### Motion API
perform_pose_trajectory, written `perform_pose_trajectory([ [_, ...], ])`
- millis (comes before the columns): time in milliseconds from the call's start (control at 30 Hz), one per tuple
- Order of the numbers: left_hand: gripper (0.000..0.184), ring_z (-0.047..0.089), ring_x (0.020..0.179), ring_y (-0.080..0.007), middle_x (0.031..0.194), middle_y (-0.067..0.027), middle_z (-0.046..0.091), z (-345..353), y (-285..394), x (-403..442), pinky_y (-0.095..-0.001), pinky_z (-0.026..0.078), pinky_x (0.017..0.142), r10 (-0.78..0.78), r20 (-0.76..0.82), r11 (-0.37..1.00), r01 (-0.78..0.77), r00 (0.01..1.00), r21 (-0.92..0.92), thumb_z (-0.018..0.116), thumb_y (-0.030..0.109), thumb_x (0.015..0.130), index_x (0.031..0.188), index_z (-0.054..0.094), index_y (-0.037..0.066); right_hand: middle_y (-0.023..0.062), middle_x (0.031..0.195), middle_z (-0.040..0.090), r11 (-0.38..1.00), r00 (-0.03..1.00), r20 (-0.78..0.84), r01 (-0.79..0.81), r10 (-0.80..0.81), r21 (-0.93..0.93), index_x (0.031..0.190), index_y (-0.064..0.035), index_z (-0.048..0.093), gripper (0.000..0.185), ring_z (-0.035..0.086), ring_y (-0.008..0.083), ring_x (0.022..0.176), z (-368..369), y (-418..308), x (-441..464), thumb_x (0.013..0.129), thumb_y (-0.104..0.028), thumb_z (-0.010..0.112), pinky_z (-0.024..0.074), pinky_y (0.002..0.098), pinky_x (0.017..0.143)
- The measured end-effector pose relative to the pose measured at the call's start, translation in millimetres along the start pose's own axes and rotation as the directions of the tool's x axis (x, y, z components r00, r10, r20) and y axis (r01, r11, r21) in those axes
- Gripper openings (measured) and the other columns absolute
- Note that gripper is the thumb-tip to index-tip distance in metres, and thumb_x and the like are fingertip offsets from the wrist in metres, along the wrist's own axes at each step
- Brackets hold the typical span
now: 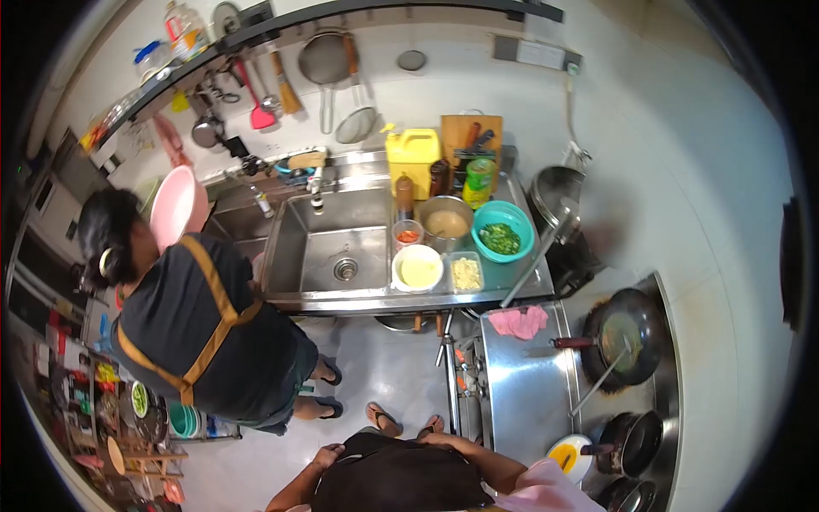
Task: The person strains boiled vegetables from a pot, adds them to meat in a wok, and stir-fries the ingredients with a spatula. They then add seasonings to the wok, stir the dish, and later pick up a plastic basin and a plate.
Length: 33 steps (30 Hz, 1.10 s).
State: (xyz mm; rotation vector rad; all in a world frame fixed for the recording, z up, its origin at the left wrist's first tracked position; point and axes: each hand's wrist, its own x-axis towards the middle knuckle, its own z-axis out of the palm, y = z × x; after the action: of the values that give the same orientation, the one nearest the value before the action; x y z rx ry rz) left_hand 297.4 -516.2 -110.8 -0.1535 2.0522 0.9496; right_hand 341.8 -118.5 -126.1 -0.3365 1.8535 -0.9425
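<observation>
At the bottom of the view, my left hand (pixel 328 456) is at the left edge of the dark apron (pixel 399 474) I wear, its fingers closed on the cloth. My right hand (pixel 438 439) is at the apron's right edge, also closed on it, though its fingers are partly hidden. The apron's cloth spans between both hands. My sandalled feet show on the floor just beyond it. To my right is the steel stove-side counter (pixel 527 375) with a pink cloth (pixel 518 322) on its far end.
A co-worker (pixel 205 333) stands at the left by a pink basin (pixel 178 205). Ahead is a steel sink (pixel 333 243). Beside it are a green bowl (pixel 503 232) of chopped greens, a pot (pixel 447 224) and a yellow jug (pixel 413 162). A wok (pixel 630 337) and ladle stand at right.
</observation>
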Motion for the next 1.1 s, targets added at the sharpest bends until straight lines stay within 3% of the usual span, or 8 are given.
perform_pose_trajectory([
  [200,0.043,0.061,0.105,-0.0197,0.114,-0.0083,0.068,-20,-54,35,-0.0330,0.046,0.094,0.288,0.183,0.958,-0.284,0.940,-0.047,0.055,0.037,0.099,0.122,0.065,0.003,0.0111,0.105,0.069,0.988,0.997,0.063,-0.059,0.050,0.141,0.112,-0.0040,0.066,0.048,0.064,0.0155,0.084,-36,-9,2,0.079,-0.038,0.066,0.0511,0.0357,0.070],
  [267,0.042,0.062,0.105,-0.0202,0.113,-0.0091,0.069,-22,-58,54,-0.0333,0.047,0.094,0.243,0.121,0.969,-0.236,0.962,-0.069,0.054,0.037,0.098,0.122,0.066,0.004,0.0109,0.105,0.069,0.987,0.993,0.082,-0.097,0.087,0.128,0.109,-0.0040,0.068,0.049,0.063,0.0151,0.086,-51,-19,8,0.077,-0.041,0.067,0.0504,0.0360,0.072],
  [367,0.042,0.063,0.105,-0.0234,0.112,-0.0119,0.070,-23,-50,61,-0.0353,0.047,0.095,0.003,0.015,0.978,0.000,1.000,-0.210,0.053,0.039,0.096,0.120,0.067,0.006,0.0115,0.092,0.070,0.944,0.879,0.433,-0.054,0.200,-0.326,0.107,-0.0048,0.068,0.049,0.065,0.0231,0.080,-68,4,39,0.080,-0.045,0.060,0.0512,0.0386,0.067],
  [433,0.043,0.064,0.106,-0.0271,0.113,-0.0141,0.070,-23,-41,53,-0.0367,0.047,0.096,-0.092,-0.053,0.966,0.077,0.994,-0.247,0.052,0.041,0.096,0.118,0.068,0.008,0.0069,0.064,0.062,0.947,0.943,0.311,-0.014,0.120,-0.321,0.083,-0.0021,0.068,0.038,0.058,0.0184,0.051,-73,35,63,0.083,-0.039,0.060,0.0453,0.0370,0.044],
  [500,0.044,0.064,0.107,-0.0298,0.114,-0.0158,0.069,-18,-58,51,-0.0367,0.046,0.098,-0.066,-0.122,0.967,0.034,0.990,-0.252,0.052,0.041,0.095,0.117,0.069,0.008,0.0063,0.063,0.060,0.969,0.971,0.237,0.019,0.041,-0.245,0.080,-0.0033,0.067,0.033,0.056,0.0167,0.051,-84,45,78,0.086,-0.035,0.058,0.0438,0.0364,0.044],
  [767,0.040,0.066,0.091,-0.0229,0.103,-0.0127,0.070,57,-144,-9,-0.0355,0.052,0.084,-0.192,-0.424,0.852,-0.063,0.885,-0.519,0.053,0.035,0.094,0.114,0.068,0.005,-0.0030,0.084,0.063,0.962,0.932,0.238,-0.268,0.273,-0.053,0.090,-0.0095,0.064,0.012,0.056,0.0077,0.075,-128,-56,120,0.091,-0.021,0.063,0.0476,0.0261,0.069],
  [900,0.048,0.058,0.115,-0.0379,0.119,-0.0231,0.065,124,-137,-86,-0.0403,0.044,0.102,-0.560,-0.363,0.639,0.109,0.745,-0.761,0.050,0.042,0.092,0.113,0.068,0.003,-0.0039,0.090,0.063,0.970,0.857,0.456,-0.228,0.240,-0.081,0.104,-0.0075,0.063,0.017,0.057,0.0089,0.078,-115,-62,184,0.091,-0.017,0.066,0.0481,0.0266,0.071],
  [1100,0.042,0.064,0.073,-0.0312,0.080,-0.0157,0.070,264,-121,-142,-0.0434,0.053,0.071,-0.770,-0.132,0.229,0.077,0.624,-0.970,0.056,0.041,0.087,0.093,0.074,0.003,0.0076,0.103,0.066,0.984,0.793,0.589,-0.075,0.155,-0.159,0.118,-0.0062,0.063,0.035,0.061,0.0222,0.095,-74,-87,232,0.083,-0.009,0.066,0.0503,0.0367,0.082],
])
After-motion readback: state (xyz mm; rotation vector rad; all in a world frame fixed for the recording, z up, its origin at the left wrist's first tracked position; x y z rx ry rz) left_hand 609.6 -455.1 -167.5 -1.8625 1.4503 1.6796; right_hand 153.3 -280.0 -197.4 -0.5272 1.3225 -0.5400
